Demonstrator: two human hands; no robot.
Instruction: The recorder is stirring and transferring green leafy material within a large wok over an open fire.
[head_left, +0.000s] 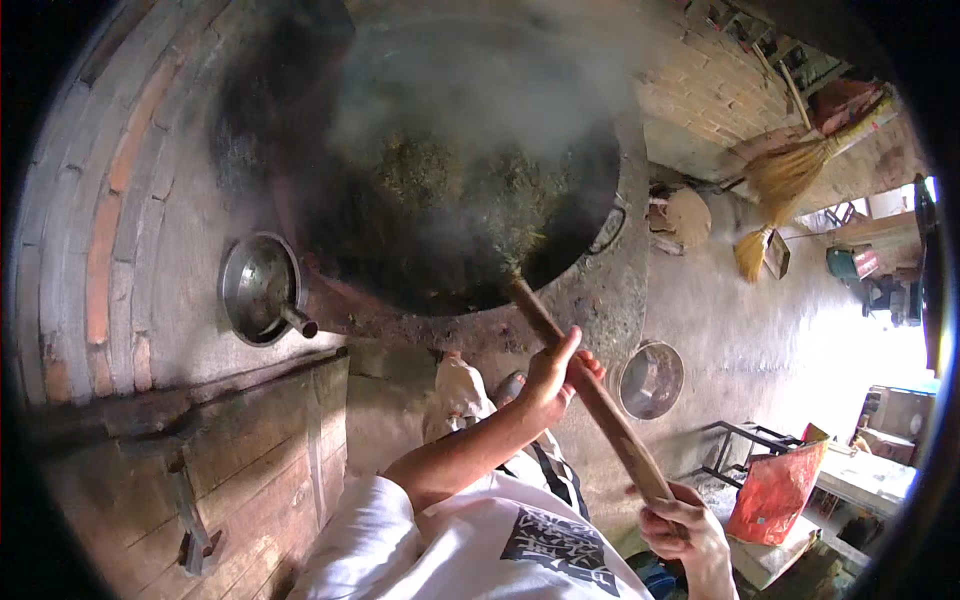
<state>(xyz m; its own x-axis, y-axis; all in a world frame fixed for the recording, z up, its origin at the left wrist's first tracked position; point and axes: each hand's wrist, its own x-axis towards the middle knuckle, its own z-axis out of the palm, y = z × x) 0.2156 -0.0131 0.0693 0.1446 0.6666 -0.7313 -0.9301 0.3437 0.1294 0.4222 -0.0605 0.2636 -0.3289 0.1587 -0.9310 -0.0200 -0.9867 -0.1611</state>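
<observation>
A large dark wok (405, 289) is set into the stove top (600, 322), with steam (480, 82) rising thickly over it. Inside lies a heap of dark green and brown leafy material (420, 172), partly veiled by the steam. A long wooden handle (607, 420) slants down out of the wok towards me, and its far end is hidden in the leafy material. My left hand (551, 375) grips the handle about midway, near the wok's rim. Close to my body, my right hand (682, 521) is closed around the handle's near end.
Left of the wok, a round metal basin (229, 300) holds a ladle-like tool (300, 322). A metal bucket (651, 379) stands on the floor beside the stove's right edge. Straw brooms (787, 176) hang at the right by the brick wall. A red sack (776, 491) is at lower right.
</observation>
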